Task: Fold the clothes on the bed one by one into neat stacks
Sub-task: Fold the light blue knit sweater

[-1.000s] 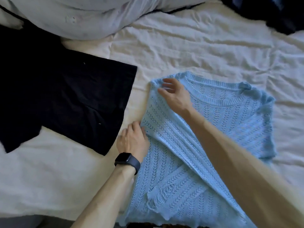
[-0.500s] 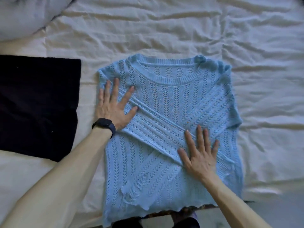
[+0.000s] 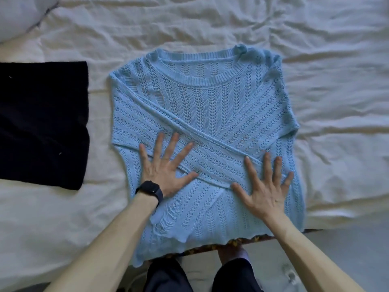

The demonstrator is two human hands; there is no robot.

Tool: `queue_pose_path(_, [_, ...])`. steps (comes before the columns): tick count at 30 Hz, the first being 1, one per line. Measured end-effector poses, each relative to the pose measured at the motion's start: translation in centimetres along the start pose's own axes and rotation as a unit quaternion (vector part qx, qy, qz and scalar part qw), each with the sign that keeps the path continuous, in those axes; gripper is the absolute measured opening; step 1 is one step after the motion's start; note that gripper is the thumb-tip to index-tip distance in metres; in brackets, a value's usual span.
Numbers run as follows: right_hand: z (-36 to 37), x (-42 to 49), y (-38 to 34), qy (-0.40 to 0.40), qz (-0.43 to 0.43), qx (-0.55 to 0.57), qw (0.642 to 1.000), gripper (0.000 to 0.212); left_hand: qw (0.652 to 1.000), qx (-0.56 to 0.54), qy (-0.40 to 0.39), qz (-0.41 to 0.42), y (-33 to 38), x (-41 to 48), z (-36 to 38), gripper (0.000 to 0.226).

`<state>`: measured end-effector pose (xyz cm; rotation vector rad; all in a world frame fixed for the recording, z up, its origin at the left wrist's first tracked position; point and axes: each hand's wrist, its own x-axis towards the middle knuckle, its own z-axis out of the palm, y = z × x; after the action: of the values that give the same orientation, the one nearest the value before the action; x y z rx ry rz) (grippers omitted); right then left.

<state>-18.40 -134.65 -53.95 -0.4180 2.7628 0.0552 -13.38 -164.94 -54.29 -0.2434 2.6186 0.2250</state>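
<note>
White bed sheet, rumpled. Black garment at left edge. Blue knit sweater flat mid-bed, sleeves crossed over front. Left hand, right hand: fingers splayed straight, pressing sleeves, grasping nothing. Black watch on left wrist.

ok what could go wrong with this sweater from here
The sweater hem hangs over the bed edge, so it may slide off once both hands lift. The crossed sleeves are pressed flat by the left hand and right hand; they could shift during the next fold. The watch might snag the knit.
</note>
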Motion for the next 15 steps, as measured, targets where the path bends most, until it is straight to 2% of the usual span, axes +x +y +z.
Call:
queue_pose_path(2, [-0.2, -0.6, 0.0, 0.016, 0.01, 0.018, 1.0, 0.082, 0.999, -0.024, 0.042, 0.009, 1.1, -0.3, 0.1, 0.085])
queue_pose_path(5, [0.0, -1.3, -2.0, 0.067, -0.034, 0.029, 0.997, 0.073, 0.987, -0.019, 0.102, 0.119, 4.3, -1.7, 1.3, 0.087])
queue_pose_path(7, [0.9, -2.0, -2.6, 0.07, -0.062, 0.022, 0.995, 0.071, 0.978, 0.004, 0.105, 0.18, 6.1, -3.9, 3.1, 0.088])
queue_pose_path(8, [1.4, -2.3, -2.2, 0.06, -0.059, 0.019, 0.996, 0.071, 0.978, 0.012, 0.097, 0.184, 6.3, -5.1, 4.2, 0.088])
queue_pose_path(12, [2.7, -4.1, 1.8, 0.007, -0.023, 0.025, 0.999, 0.073, 0.993, 0.019, 0.069, 0.092, 4.3, -8.5, 7.0, 0.078])
queue_pose_path(15, [2.3, -6.3, 4.6, 0.013, 0.026, 0.076, 0.997, 0.075, 0.998, 0.0, 0.065, 0.016, 2.7, -11.4, 7.9, 0.075])
